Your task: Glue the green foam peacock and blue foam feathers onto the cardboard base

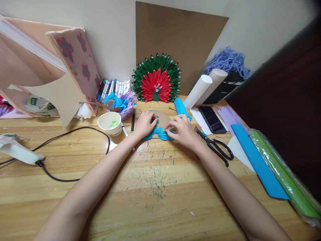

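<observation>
A brown cardboard semicircle [164, 118] lies on the wooden table [155, 187], edged with blue paper petals [160, 134]. My left hand [144, 123] rests on its left side, fingers curled and pressing down on the petals. On the right side my right hand [182, 130] pinches a blue petal against the card. A finished red and green paper peacock fan [157, 78] leans against the wall behind.
Black scissors [217, 147] and a phone [212, 119] lie right of my hands, with blue [258, 164] and green [283, 174] paper rolls beyond. A paper cup [109, 123], markers [112, 87], a bowl of blue petals [120, 103] and a glue gun [17, 150] with cable stand left.
</observation>
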Action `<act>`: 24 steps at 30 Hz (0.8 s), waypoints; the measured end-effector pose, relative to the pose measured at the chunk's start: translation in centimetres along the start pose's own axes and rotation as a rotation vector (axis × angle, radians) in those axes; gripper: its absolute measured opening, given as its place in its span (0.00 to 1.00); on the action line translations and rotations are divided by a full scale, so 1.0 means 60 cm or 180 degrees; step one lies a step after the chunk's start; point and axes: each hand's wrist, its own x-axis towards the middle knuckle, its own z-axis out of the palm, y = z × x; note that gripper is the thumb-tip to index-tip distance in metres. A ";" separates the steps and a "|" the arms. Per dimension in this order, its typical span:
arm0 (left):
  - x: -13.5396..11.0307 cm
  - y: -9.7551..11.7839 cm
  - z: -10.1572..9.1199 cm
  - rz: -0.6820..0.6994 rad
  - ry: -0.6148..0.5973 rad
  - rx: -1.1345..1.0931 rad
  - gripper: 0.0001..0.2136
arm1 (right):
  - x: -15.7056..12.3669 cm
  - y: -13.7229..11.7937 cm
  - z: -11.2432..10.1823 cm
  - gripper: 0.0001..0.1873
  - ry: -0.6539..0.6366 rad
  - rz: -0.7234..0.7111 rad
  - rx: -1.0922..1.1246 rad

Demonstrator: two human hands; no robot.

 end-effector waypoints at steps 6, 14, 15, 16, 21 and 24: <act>0.000 0.000 -0.001 -0.0022 -0.0010 -0.0012 0.04 | -0.003 0.002 0.010 0.03 -0.0137 -0.0394 -0.0164; -0.001 0.002 -0.008 -0.0020 -0.0032 -0.0088 0.04 | 0.007 0.027 -0.021 0.06 0.0129 0.0110 0.0011; 0.000 0.002 -0.009 -0.0016 -0.0038 -0.0098 0.04 | 0.007 0.031 -0.028 0.07 0.0080 0.0176 0.0072; 0.000 0.003 -0.010 -0.0019 -0.0040 -0.0108 0.04 | 0.007 0.034 -0.034 0.07 -0.0028 0.0175 0.0150; 0.003 0.002 -0.012 -0.0094 -0.0100 -0.0209 0.05 | 0.004 0.039 -0.035 0.07 -0.0504 -0.0142 0.0351; 0.003 0.003 -0.013 -0.0140 -0.0126 -0.0226 0.04 | 0.003 0.039 -0.025 0.07 -0.0559 -0.0200 0.0330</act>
